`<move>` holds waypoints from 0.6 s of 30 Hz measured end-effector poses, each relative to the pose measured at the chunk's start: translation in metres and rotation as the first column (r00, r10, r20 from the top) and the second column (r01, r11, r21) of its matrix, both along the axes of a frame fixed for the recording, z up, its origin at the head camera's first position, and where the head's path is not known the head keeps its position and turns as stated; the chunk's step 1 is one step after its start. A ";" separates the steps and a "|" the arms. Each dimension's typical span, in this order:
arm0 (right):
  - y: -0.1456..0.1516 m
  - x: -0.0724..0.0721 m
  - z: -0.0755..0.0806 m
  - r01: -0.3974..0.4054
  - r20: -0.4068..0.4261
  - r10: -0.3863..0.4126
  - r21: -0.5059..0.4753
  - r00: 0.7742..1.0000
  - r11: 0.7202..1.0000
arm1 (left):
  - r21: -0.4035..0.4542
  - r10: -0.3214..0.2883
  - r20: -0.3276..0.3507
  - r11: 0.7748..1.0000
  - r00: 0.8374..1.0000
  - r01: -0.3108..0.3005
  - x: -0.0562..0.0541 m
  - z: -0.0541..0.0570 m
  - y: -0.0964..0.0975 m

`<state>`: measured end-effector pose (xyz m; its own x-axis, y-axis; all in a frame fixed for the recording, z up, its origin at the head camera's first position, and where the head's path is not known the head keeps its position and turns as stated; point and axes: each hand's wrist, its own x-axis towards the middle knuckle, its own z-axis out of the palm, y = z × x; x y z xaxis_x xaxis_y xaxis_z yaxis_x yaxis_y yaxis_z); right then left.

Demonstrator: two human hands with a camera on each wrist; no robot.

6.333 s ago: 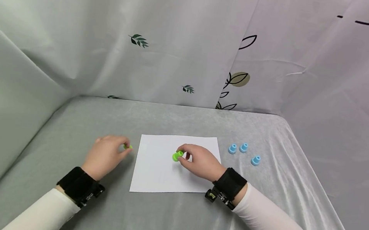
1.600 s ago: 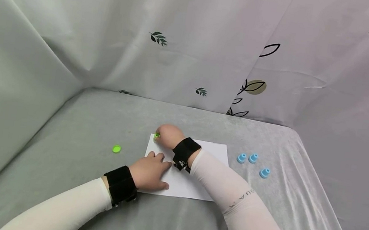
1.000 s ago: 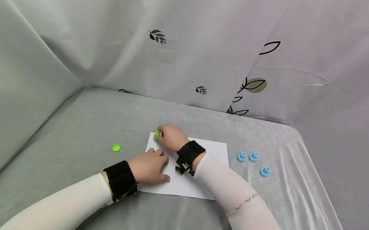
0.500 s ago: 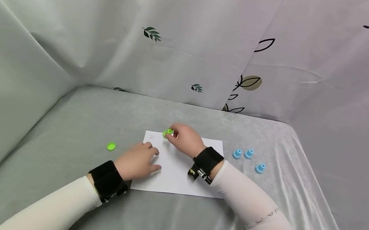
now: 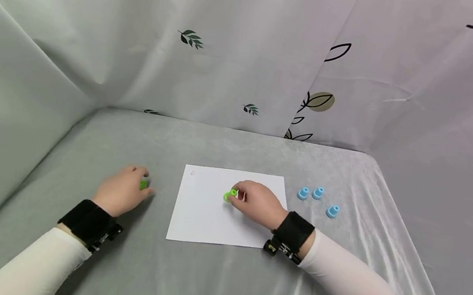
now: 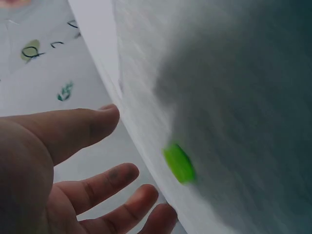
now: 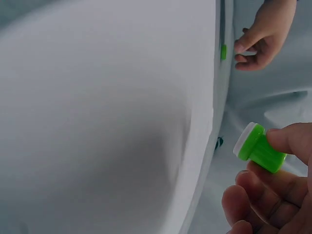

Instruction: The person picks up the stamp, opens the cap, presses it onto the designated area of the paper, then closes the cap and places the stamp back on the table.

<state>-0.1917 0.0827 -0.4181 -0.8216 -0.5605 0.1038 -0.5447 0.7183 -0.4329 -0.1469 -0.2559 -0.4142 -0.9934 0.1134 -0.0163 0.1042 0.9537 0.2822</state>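
Note:
My right hand [image 5: 259, 204] pinches a small green stamp [image 7: 263, 150] between thumb and fingers, over the white paper [image 5: 200, 217]. The stamp's pale round face shows in the right wrist view. A faint small stamped mark [image 5: 193, 172] is on the paper near its far left corner. Left of the paper, my left hand [image 5: 120, 189] hovers over the green cap [image 6: 178, 163], which lies on the grey cloth. In the left wrist view its thumb and fingers [image 6: 129, 212] are spread, apart from the cap.
Three blue stamps [image 5: 303, 193] stand on the cloth right of the paper, beyond my right wrist. A light curtain [image 5: 142, 45] with leaf prints rises behind the table's far edge and along both sides.
My right hand has lifted the stamp off the paper's far left corner, uncovering the mark, and moved it back to mid-paper. My left hand has left the paper and moved left to the cap.

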 end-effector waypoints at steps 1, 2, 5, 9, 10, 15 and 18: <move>0.003 0.003 -0.001 0.000 0.001 0.000 0.001 1.000 1.000 | -0.011 0.007 0.005 1.000 1.000 -0.007 0.000 0.000 -0.003; 0.005 0.007 -0.002 -0.003 0.000 0.003 0.000 1.000 1.000 | -0.020 0.012 0.010 1.000 1.000 -0.011 0.000 0.001 -0.005; 0.012 0.016 -0.001 -0.015 -0.002 0.015 -0.013 1.000 1.000 | -0.040 0.026 0.043 0.999 0.999 -0.024 -0.003 0.002 -0.008; 0.019 0.029 0.001 -0.051 0.000 0.051 -0.049 0.999 0.997 | -0.046 0.031 0.107 0.999 0.994 -0.026 -0.008 0.002 -0.011; 0.021 0.031 0.001 -0.059 -0.003 0.059 -0.054 0.998 0.997 | -0.045 0.031 0.120 0.999 0.992 -0.026 -0.009 0.001 -0.011; 0.025 0.038 0.000 -0.083 -0.019 0.082 -0.058 0.996 0.995 | -0.046 0.036 0.143 0.998 0.989 -0.030 -0.013 -0.003 -0.015; 0.026 0.039 -0.001 -0.084 -0.026 0.083 -0.051 0.996 0.995 | -0.051 0.033 0.142 0.998 0.989 -0.026 -0.014 -0.003 -0.014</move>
<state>-0.1523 0.1092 -0.4194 -0.7693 -0.6202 0.1534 -0.6121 0.6466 -0.4552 -0.1608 -0.2704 -0.4169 -0.9834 0.0798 -0.1630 0.0379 0.9686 0.2455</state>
